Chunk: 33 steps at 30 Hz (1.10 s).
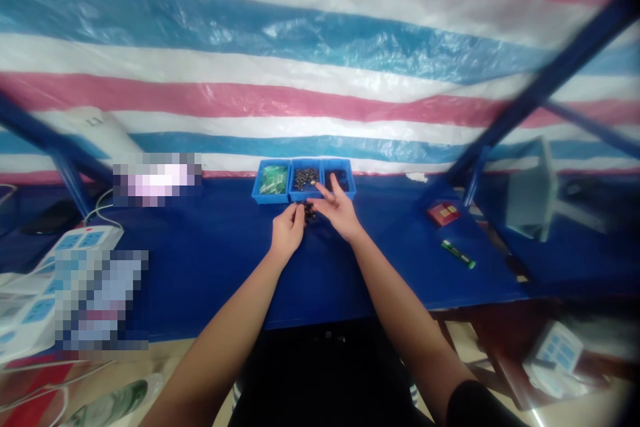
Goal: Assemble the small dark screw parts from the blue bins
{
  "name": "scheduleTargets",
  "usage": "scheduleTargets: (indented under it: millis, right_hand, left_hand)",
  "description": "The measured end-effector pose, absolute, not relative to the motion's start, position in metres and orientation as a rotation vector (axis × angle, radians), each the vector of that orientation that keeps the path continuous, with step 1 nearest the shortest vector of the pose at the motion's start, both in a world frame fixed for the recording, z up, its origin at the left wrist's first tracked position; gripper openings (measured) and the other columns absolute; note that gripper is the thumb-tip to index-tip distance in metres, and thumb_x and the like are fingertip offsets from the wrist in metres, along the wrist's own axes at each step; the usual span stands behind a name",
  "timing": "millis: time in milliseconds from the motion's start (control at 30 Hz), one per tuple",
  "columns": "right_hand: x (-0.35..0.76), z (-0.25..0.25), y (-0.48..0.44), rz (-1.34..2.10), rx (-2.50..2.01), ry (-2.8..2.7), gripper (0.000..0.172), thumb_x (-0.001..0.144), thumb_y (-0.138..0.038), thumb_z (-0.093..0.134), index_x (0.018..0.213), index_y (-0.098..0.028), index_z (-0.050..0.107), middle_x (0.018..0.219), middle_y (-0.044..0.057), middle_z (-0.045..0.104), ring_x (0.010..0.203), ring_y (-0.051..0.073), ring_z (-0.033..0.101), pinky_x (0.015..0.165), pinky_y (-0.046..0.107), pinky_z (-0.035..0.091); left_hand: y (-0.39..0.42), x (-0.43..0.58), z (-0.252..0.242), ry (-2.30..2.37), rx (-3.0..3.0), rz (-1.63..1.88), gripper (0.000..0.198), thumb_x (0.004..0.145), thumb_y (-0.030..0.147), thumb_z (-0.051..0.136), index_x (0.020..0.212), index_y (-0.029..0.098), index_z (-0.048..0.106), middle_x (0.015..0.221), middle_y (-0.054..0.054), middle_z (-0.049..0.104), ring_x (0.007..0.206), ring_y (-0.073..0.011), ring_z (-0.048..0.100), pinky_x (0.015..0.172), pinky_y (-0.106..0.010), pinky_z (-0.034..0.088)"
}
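Note:
My left hand [288,233] is closed in a pinch just in front of the blue bins. Whatever its fingertips hold is too small to make out. Beside those fingertips lies a cluster of small dark parts [310,215]. My right hand [341,212] is open with its fingers spread, reaching over the front of the bins. Its thumb is near the dark parts. The middle blue bin [295,196] contains many small dark and metallic pieces [304,179]. Green plastic packets [273,179] fill the left blue bin [270,199]. Dark pieces in the right blue bin [351,180] are partly hidden by my fingers.
White power strips [95,238] and cables are on the blue table [210,267] at left. A red box [443,213] and a green packet [458,254] lie at right. Blue metal frame bars [495,117] slant on both sides before a striped plastic sheet [300,100].

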State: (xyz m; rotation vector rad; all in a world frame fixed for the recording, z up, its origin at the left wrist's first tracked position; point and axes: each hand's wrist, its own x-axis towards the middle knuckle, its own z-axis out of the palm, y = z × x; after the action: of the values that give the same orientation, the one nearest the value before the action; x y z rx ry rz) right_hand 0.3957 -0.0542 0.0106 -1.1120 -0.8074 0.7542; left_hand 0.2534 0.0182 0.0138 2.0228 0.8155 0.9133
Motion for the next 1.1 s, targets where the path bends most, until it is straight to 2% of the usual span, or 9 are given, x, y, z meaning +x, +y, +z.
scheduleTargets:
  millis: [67, 100, 200, 267, 333, 500, 800, 967, 1100]
  right_hand:
    - [0.3962, 0.0097, -0.0544, 0.695, -1.149, -0.832, 0.079, 0.078, -0.035, 0.069, 0.147, -0.032, 0.031, 0.134, 0.007, 0.058, 0.09, 0.018, 0.069, 0.083, 0.037, 0.056]
    - [0.397, 0.0081, -0.0545, 0.645, -1.224, -0.846, 0.07, 0.081, -0.034, 0.065, 0.145, -0.03, 0.037, 0.129, 0.007, 0.062, 0.086, 0.017, 0.069, 0.082, 0.037, 0.056]
    - [0.4007, 0.0026, -0.0561, 0.396, -1.586, -0.996, 0.029, 0.084, -0.029, 0.058, 0.11, -0.021, 0.068, 0.1, 0.006, 0.073, 0.08, 0.017, 0.068, 0.084, 0.035, 0.053]
    - [0.4025, 0.0014, -0.0582, 0.277, -1.76, -1.151, 0.017, 0.082, -0.027, 0.059, 0.093, -0.021, 0.072, 0.09, 0.005, 0.073, 0.079, 0.018, 0.066, 0.082, 0.033, 0.052]
    - [0.403, 0.0029, -0.0604, 0.236, -1.862, -1.303, 0.012, 0.08, -0.028, 0.063, 0.085, -0.021, 0.072, 0.085, 0.004, 0.072, 0.078, 0.018, 0.064, 0.077, 0.031, 0.05]
    - [0.4014, 0.0076, -0.062, 0.165, -2.013, -1.53, 0.016, 0.077, -0.035, 0.07, 0.079, -0.02, 0.072, 0.079, 0.006, 0.069, 0.078, 0.02, 0.061, 0.074, 0.03, 0.045]
    - [0.4016, 0.0025, -0.0604, 0.321, -1.887, -1.393, 0.008, 0.078, -0.024, 0.064, 0.078, -0.018, 0.07, 0.079, 0.004, 0.068, 0.075, 0.016, 0.06, 0.073, 0.029, 0.045]
    - [0.4016, 0.0052, -0.0579, 0.591, -1.593, -1.047, 0.017, 0.076, -0.034, 0.067, 0.081, -0.019, 0.069, 0.08, 0.003, 0.07, 0.072, 0.016, 0.062, 0.069, 0.029, 0.049]
    - [0.3998, 0.0099, -0.0556, 0.728, -1.365, -0.914, 0.024, 0.071, -0.04, 0.072, 0.081, -0.018, 0.068, 0.077, 0.002, 0.069, 0.069, 0.015, 0.062, 0.067, 0.028, 0.049]
  left_hand:
    - [0.0179, 0.2536, 0.0143, 0.809, 2.023, 0.911, 0.039, 0.096, 0.04, 0.044, 0.064, 0.019, 0.054, 0.059, 0.002, 0.06, 0.054, -0.0111, 0.056, 0.06, -0.022, 0.042]
    - [0.0178, 0.2537, 0.0144, 0.807, 2.022, 0.911, 0.039, 0.096, 0.04, 0.044, 0.064, 0.019, 0.054, 0.059, 0.002, 0.06, 0.054, -0.0111, 0.056, 0.06, -0.022, 0.042]
    - [0.0176, 0.2541, 0.0142, 0.804, 2.016, 0.912, 0.038, 0.095, 0.04, 0.044, 0.064, 0.019, 0.054, 0.058, 0.002, 0.06, 0.055, -0.0114, 0.057, 0.061, -0.022, 0.043]
    - [0.0177, 0.2541, 0.0136, 0.807, 2.014, 0.909, 0.038, 0.095, 0.04, 0.045, 0.064, 0.019, 0.054, 0.058, 0.002, 0.061, 0.056, -0.0117, 0.057, 0.061, -0.022, 0.043]
    - [0.0178, 0.2539, 0.013, 0.811, 2.018, 0.899, 0.038, 0.095, 0.04, 0.045, 0.064, 0.019, 0.054, 0.058, 0.002, 0.061, 0.056, -0.0115, 0.057, 0.06, -0.022, 0.043]
    - [0.0183, 0.2535, 0.0123, 0.817, 2.025, 0.884, 0.039, 0.095, 0.04, 0.045, 0.063, 0.019, 0.054, 0.059, 0.002, 0.061, 0.055, -0.011, 0.057, 0.06, -0.021, 0.042]
    - [0.0184, 0.2536, 0.0122, 0.819, 2.026, 0.882, 0.036, 0.094, 0.041, 0.046, 0.066, 0.019, 0.055, 0.06, 0.002, 0.061, 0.057, -0.0114, 0.058, 0.062, -0.021, 0.044]
    - [0.0202, 0.2544, 0.0093, 0.795, 1.972, 0.91, 0.022, 0.091, 0.039, 0.051, 0.093, 0.02, 0.063, 0.074, 0.001, 0.068, 0.067, -0.0139, 0.064, 0.069, -0.024, 0.049]
    - [0.0202, 0.2557, 0.0085, 0.713, 1.949, 0.867, 0.025, 0.092, 0.038, 0.05, 0.106, 0.021, 0.062, 0.082, -0.001, 0.07, 0.073, -0.0147, 0.067, 0.073, -0.026, 0.051]
